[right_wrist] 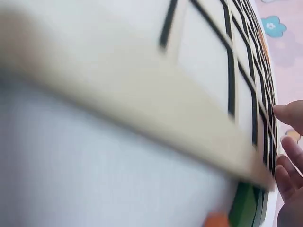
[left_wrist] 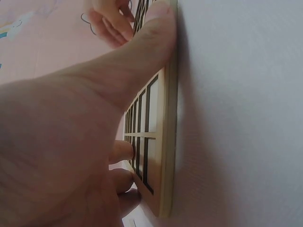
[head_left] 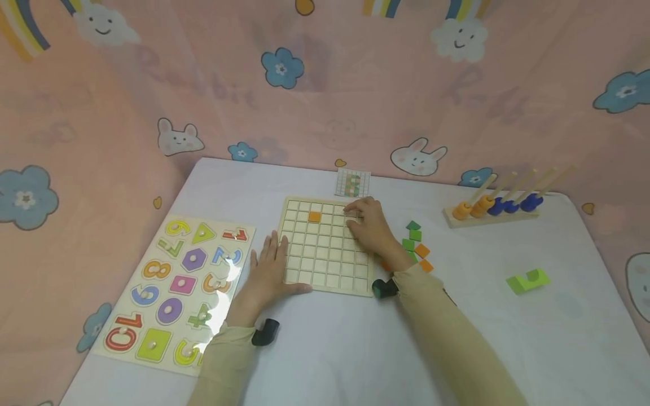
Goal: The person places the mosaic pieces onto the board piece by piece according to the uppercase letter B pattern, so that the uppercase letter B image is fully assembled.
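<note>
Left hand: mine [head_left: 268, 272], spread flat, gripping nothing; fingers on the board's left edge, thumb along the near edge. Likely there to stop the board sliding.
Right hand: mine [head_left: 373, 228], over the board's far right part, fingers bent, thumb apart from them; no tile seen between. Bent like that, probably for fine work on small squares.
Grid board: [head_left: 321, 253] flat on the desk [head_left: 325, 349], in front of me, between my hands. Looks about square, so no clear long axis; sides run away from me, near edge slanting slightly in my view.
Orange tile: [head_left: 314, 216] in a cell near the far edge, left of my right hand. Square, no long axis; sides line up with the cell, which likely keeps it straight.
Loose tiles: green and orange [head_left: 415, 235], right of the board, turned various ways, some behind my forearm. Probably kept there for right-hand reach.
Card: [head_left: 352, 183] just past the far edge, coloured pattern on a grid; probably there so I can see it. Details too small.
Number puzzle: [head_left: 178, 332] to the left, long axis running away from me.
Ring stand: [head_left: 497, 218] far right, long axis roughly left to right; orange and blue rings on pegs.
Green block: [head_left: 523, 283] right, nearer me than the stand, notched.
</note>
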Tool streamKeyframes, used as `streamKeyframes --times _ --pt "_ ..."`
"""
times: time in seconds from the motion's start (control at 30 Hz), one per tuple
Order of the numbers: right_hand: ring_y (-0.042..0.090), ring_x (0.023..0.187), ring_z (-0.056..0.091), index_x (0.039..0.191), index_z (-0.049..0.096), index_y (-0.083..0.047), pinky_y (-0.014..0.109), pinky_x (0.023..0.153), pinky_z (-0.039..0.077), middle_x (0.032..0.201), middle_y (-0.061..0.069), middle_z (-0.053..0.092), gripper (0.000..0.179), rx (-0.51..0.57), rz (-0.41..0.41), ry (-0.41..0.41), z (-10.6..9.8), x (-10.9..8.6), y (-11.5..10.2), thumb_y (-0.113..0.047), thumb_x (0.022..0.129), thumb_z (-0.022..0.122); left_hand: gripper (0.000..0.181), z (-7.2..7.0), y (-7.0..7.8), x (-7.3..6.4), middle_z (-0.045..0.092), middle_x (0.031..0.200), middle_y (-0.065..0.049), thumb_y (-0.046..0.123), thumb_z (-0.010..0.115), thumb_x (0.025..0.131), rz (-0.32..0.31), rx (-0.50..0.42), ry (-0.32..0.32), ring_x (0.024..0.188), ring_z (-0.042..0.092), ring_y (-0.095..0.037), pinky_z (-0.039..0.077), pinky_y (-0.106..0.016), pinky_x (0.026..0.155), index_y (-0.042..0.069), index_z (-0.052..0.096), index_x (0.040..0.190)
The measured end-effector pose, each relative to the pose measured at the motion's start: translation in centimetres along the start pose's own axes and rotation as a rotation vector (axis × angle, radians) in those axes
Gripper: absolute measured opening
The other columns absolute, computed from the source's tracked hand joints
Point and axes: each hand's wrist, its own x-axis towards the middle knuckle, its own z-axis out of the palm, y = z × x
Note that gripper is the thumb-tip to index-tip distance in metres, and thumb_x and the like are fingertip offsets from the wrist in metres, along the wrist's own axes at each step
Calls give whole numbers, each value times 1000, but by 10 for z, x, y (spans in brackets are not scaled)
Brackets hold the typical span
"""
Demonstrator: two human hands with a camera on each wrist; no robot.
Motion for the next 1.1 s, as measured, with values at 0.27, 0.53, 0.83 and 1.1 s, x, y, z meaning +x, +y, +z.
streamKeyframes --times 0.27,0.53,0.83,1.1 --pt "42 128 49 130 63 5 58 111 44 136 26 53 31 -65 58 -37 -35 -13 24 -5 100 68 128 0 0 0 -3 176 -27 55 88 81 2 -10 -1 165 -3 -44 2 -72 129 -4 14 168" --pt "44 138 44 130 67 1 63 121 37 142 26 52 35 -160 147 -91 -61 -28 36 -14 99 75 129 -2 1 -1 -5 176 -27 53 88 81 -6 -17 -11 165 -5 -44 0 -72 129 -4 12 168" --pt "47 135 42 113 71 4 67 120 35 138 29 54 21 -151 124 -75 -63 -32 37 -10 97 76 129 -2 1 -1 -3 176 -28 52 89 81 -4 -29 -1 165 -2 -45 1 -72 129 -5 12 168" --pt "30 94 58 111 64 1 39 84 49 103 19 67 19 -191 156 -82 -61 -32 30 -7 98 75 128 -3 2 -3 0 176 -29 52 89 81 0 -36 1 165 0 -46 1 -72 129 -6 14 167"
